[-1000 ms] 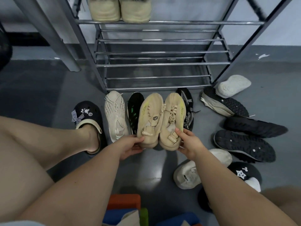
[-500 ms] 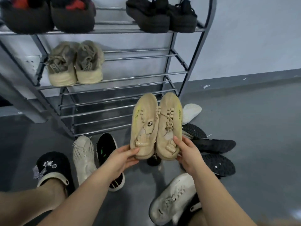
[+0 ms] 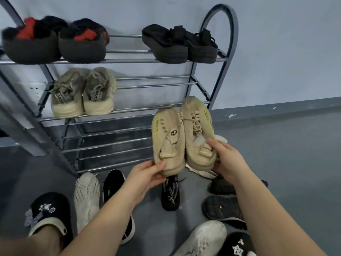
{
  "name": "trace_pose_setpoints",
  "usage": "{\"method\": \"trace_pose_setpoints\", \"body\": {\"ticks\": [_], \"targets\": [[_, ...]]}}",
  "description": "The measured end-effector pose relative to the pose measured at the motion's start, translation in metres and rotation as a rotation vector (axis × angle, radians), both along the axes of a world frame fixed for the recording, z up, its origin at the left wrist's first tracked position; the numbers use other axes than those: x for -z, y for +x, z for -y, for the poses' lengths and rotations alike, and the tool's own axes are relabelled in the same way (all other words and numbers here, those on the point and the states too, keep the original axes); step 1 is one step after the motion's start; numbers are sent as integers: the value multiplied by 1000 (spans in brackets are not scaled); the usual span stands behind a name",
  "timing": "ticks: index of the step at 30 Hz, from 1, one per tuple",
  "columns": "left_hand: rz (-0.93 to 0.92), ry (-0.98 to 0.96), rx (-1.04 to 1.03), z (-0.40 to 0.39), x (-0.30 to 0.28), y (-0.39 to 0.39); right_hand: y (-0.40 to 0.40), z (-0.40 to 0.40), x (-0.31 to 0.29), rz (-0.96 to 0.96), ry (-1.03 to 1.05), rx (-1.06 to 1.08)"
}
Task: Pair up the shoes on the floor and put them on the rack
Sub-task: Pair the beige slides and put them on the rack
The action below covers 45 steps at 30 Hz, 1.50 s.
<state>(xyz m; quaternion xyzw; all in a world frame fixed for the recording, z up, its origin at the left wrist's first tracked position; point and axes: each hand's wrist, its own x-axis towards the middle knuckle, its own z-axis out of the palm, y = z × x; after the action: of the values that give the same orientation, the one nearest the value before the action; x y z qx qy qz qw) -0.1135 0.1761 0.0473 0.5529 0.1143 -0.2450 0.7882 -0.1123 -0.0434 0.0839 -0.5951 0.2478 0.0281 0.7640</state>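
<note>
- Left hand point(image 3: 147, 174) grips one tan shoe point(image 3: 168, 143) by its heel; right hand point(image 3: 226, 159) grips its mate point(image 3: 198, 130).
- Step in hand: carrying the pair to the rack point(image 3: 219, 58).
- Next, probably: set both level on a free shelf.

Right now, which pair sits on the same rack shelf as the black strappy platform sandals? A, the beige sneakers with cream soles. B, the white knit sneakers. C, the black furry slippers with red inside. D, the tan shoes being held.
C: the black furry slippers stand on the top shelf left of the black platform sandals, while the beige sneakers sit one shelf lower.
</note>
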Motion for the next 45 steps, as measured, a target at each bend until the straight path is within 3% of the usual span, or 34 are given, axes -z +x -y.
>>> {"method": "trace_pose_setpoints", "body": {"ticks": [11,20,28,37,45], "targets": [[-15,-3,52,30,-18,-24,-23,48,-26,-132,-60,-179],[83,40,94,37,-38,-22,-39,53,-30,-74,-8,-94],[43,28,27,40,-54,38,41,44,-50,-8,-164,-83],[58,183,-17,1,-69,112,123,-1,-49,2,2,-100],[100,204,-74,14,-69,163,172,1,-42,79,-60,37]]}}
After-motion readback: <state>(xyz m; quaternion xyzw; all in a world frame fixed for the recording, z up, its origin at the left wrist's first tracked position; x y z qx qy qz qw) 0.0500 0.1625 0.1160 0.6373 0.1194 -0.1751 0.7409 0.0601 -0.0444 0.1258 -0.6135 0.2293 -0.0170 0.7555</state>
